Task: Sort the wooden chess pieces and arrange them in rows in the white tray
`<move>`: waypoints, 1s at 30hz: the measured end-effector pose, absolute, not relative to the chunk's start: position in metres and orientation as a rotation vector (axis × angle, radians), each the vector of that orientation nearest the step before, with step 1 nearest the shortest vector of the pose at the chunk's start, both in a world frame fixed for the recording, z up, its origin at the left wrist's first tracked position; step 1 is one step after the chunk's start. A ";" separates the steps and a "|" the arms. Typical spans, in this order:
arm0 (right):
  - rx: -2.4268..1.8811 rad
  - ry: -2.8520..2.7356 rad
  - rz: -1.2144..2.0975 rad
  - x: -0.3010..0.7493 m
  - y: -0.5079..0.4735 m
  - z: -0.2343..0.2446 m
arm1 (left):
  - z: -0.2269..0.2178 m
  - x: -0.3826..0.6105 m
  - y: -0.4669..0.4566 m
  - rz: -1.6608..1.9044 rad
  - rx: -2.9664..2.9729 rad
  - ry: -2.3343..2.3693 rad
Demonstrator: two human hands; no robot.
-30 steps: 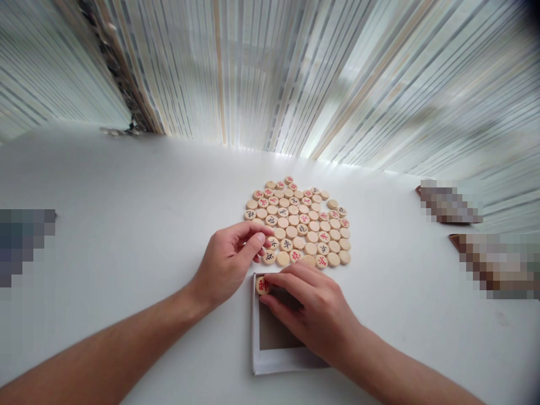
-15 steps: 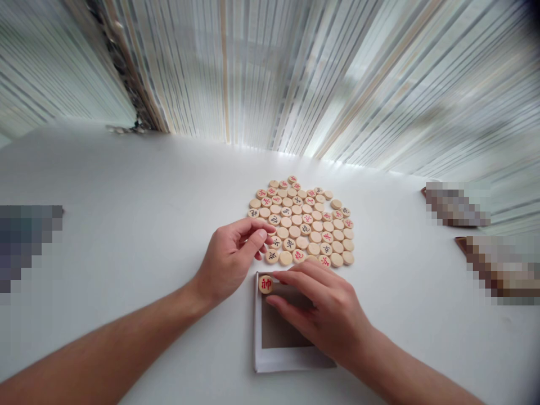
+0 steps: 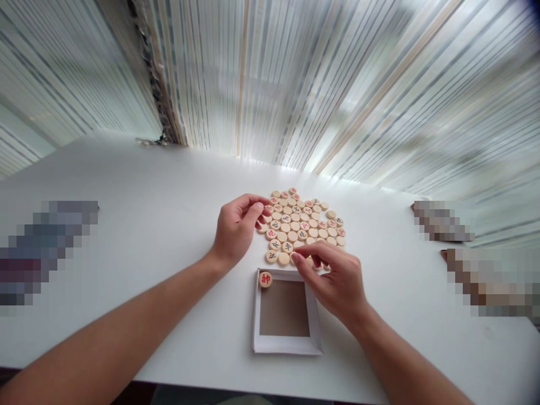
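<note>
A cluster of round wooden Chinese chess pieces [image 3: 294, 227] lies on the white table, some showing red or black characters, others blank side up. My left hand [image 3: 242, 225] hovers at the cluster's left edge, fingers loosely curled, with no piece visible in it. Over the near edge of the cluster is my right hand [image 3: 335, 275]. Its thumb and index finger are slightly apart beside a partly hidden piece; whether they touch it is unclear. Just below stands a shallow white box [image 3: 287, 344] with a brown bottom. One red-character piece [image 3: 265, 279] sits in its far left corner.
A striped string curtain [image 3: 270, 84] hangs along the table's far edge. Blurred-out objects lie at the left [image 3: 50, 247] and at the right [image 3: 442, 221] of the table [image 3: 169, 332]. The table's near edge shows at the bottom.
My right hand has moved up out of the box to the near pieces, leaving the red-character piece in the corner. My left hand has shifted up along the cluster. The camera view has shifted.
</note>
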State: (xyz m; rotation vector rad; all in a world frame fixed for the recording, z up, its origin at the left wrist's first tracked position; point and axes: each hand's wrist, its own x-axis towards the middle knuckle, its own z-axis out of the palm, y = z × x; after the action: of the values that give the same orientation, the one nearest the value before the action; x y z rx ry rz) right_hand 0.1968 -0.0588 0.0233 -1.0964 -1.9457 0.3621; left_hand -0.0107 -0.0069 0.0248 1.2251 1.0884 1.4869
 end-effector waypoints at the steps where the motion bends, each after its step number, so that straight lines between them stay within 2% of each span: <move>1: -1.116 -1.924 0.371 0.198 -0.056 0.023 | 0.027 -0.009 -0.004 1.497 1.212 1.094; 17: -1.147 -1.858 0.401 0.198 -0.049 0.017 | 0.040 0.001 0.117 1.832 1.167 1.391; 22: -1.258 -1.846 0.412 0.213 -0.030 0.024 | 0.030 -0.011 0.101 1.673 1.454 1.484; 27: -1.427 -1.902 0.436 0.223 0.028 0.034 | 0.022 -0.021 0.056 1.422 1.835 1.459; 30: -1.508 -1.957 0.429 0.218 0.061 0.038 | 0.018 -0.027 0.040 1.397 1.923 1.472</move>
State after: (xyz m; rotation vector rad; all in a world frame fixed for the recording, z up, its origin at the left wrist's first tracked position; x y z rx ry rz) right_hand 0.2184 0.0613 0.0383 -1.5076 -1.9566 0.4293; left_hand -0.0268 0.0404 0.0176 1.9228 1.4716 1.3972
